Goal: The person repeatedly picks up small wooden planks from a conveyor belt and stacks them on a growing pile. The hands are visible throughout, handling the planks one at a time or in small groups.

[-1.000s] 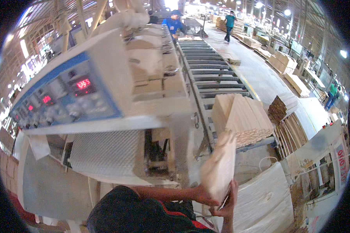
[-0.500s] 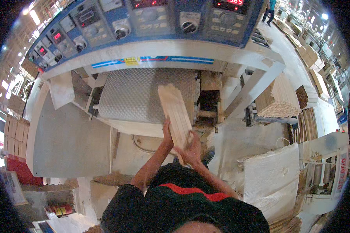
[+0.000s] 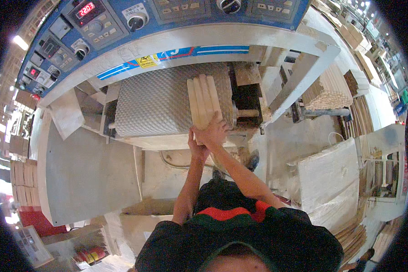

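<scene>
A small bundle of pale wooden strips lies lengthwise over the grey, diamond-textured conveyor belt, its far ends pointing into the machine. My right hand is laid across the near part of the strips, fingers curved over their top and right side. Beneath and beside the near end, my left hand grips the bundle, with its fingers partly hidden by the wood and the right wrist. The two hands touch or nearly touch. Whether the strips rest fully on the belt I cannot tell.
Above the belt runs a blue control panel with knobs and red displays over a pale metal frame. A stack of wooden strips stands to the right. Large pale blocks are at lower right; a grey panel is at left.
Both hands have moved forward with the strips, which now lie farther over the belt. My right hand has shifted from the bundle's near right side onto its top.
</scene>
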